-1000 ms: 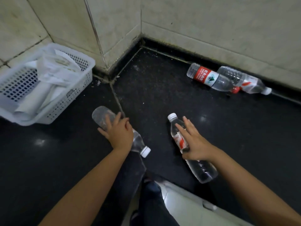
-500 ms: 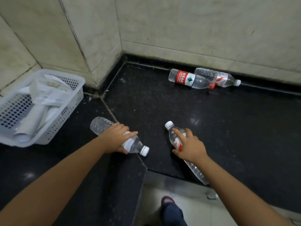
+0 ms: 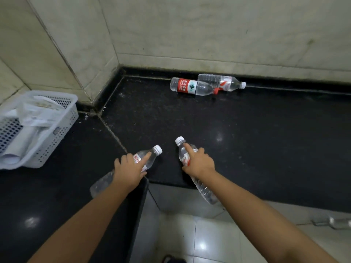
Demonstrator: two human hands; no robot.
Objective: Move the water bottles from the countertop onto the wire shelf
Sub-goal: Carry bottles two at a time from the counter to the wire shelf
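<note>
My left hand grips a clear water bottle round its middle, white cap pointing up and to the right, base toward me. My right hand grips a second clear bottle with a red-and-white label, index finger laid along its neck, cap pointing away, base hanging past the counter's front edge. Two more bottles lie on the black countertop against the back wall: one with a red label and one with a white cap behind it. No wire shelf is in view.
A white perforated plastic basket holding papers and a roll sits on the counter at the left. Tiled walls meet in a corner behind. The counter has an inner corner at its front edge, with pale floor tiles below.
Both bottles have come up off the counter in my hands. The left bottle has turned so its cap points away to the right. The view has pulled back from the wall.
</note>
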